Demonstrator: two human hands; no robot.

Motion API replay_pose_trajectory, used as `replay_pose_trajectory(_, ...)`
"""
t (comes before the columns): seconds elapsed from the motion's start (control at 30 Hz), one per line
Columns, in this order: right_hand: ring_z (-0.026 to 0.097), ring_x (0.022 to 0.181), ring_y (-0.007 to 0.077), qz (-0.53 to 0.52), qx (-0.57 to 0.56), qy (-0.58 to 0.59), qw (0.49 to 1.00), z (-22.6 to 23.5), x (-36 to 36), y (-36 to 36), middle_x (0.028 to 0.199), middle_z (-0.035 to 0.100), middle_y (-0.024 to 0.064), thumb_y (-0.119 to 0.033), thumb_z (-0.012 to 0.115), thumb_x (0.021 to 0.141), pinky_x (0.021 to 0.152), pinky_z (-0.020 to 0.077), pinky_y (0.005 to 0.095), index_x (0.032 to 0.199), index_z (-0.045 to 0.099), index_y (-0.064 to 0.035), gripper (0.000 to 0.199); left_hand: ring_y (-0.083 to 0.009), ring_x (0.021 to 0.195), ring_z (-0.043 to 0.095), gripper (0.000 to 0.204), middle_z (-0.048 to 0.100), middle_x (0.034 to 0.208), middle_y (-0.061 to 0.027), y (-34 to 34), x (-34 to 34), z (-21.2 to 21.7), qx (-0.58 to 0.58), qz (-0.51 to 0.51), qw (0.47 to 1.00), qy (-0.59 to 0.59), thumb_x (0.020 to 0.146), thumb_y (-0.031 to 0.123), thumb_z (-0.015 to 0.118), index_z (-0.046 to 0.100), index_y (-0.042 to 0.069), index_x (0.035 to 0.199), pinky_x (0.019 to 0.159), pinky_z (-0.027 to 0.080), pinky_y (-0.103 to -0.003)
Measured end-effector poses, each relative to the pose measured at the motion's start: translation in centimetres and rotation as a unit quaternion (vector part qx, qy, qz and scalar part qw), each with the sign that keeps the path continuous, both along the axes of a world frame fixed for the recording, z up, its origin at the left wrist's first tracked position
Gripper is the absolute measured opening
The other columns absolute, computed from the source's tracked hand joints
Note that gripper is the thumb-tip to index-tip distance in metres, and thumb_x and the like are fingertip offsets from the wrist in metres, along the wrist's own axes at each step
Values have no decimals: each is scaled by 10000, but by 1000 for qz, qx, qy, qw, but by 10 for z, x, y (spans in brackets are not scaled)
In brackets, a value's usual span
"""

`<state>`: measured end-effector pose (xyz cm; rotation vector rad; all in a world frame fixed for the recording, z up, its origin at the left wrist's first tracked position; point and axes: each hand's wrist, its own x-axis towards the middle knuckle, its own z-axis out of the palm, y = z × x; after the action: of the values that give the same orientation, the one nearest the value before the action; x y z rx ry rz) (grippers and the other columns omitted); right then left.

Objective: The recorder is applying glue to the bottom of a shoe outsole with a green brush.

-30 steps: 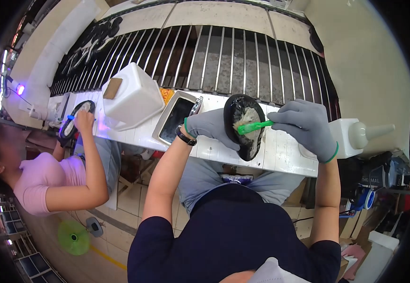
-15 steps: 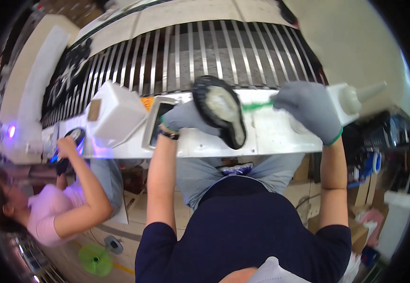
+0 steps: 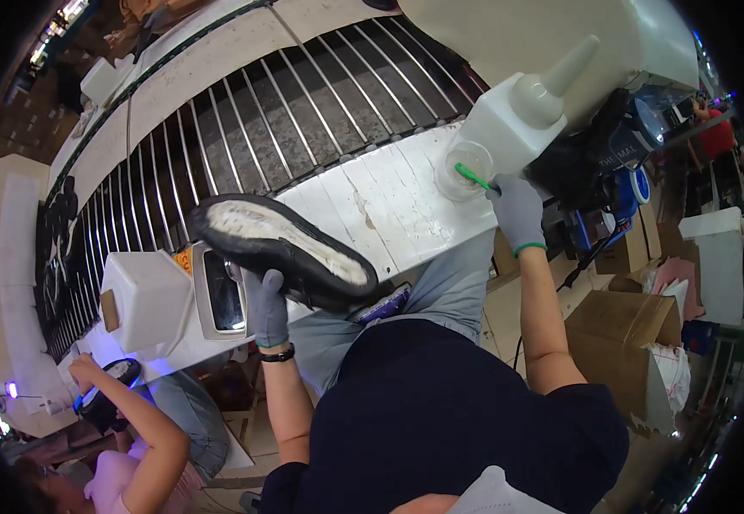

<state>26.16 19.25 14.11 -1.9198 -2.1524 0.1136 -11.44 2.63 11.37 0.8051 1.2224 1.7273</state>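
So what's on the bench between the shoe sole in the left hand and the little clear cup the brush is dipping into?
Nothing: in the head view, only bare white bench top lies between the shoe sole and the clear cup.

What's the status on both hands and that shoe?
Left hand grips the black shoe, sole up, over the bench edge. Right hand holds a green brush, tip in the clear cup beside the white squeeze bottle. Nothing in the way.
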Motion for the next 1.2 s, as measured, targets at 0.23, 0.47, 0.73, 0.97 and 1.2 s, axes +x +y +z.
replay_pose_trajectory(0.23, 535, 525, 122, -9, -207, 352, 913, -2, 22, 3, 746, 672, 68, -221, 627, 881, 474, 406, 280, 1019, 687, -22, 250, -225, 1091, 589, 712, 573, 1275, -104, 1, 29, -10, -58, -90, 911, -398, 918, 600, 477, 443, 59, 1380, 950, 484, -357)
replay_pose_trajectory(0.47, 426, 539, 7, 60, -278, 561, 777, 43, -36, -1, 806, 664, 20, -147, 541, 949, 444, 273, 166, 1132, 656, 19, 272, -222, 1052, 613, 608, 602, 1220, -114, 3, 38, 26, -77, -53, 945, -314, 949, 498, 497, 480, 24, 1329, 948, 492, -355)
replay_pose_trajectory(0.73, 608, 724, 110, 413, -247, 466, 742, 120, -102, -33, 844, 682, 76, 38, 718, 725, 607, 477, 229, 975, 731, 9, 251, -184, 1025, 616, 517, 599, 1178, -118, 9, 44, 75, -57, -70, 973, -213, 978, 368, 479, 454, -28, 1309, 901, 509, -318)
replay_pose_trajectory(0.97, 631, 678, 130, 474, -208, 367, 773, 129, -114, -45, 793, 673, 59, -16, 755, 725, 610, 483, 246, 970, 745, -48, 248, -144, 1042, 562, 531, 577, 1177, -89, 4, 40, 86, -31, -41, 992, -114, 964, 341, 499, 440, -41, 1327, 913, 460, -283)
replay_pose_trajectory(1.2, 589, 700, 114, 453, -137, 348, 809, 123, -133, -29, 797, 646, 55, 15, 745, 723, 616, 454, 242, 995, 729, -22, 274, -146, 1044, 541, 581, 576, 1159, -91, -2, 43, 90, 1, -61, 998, -34, 931, 362, 550, 442, -51, 1326, 927, 432, -283)
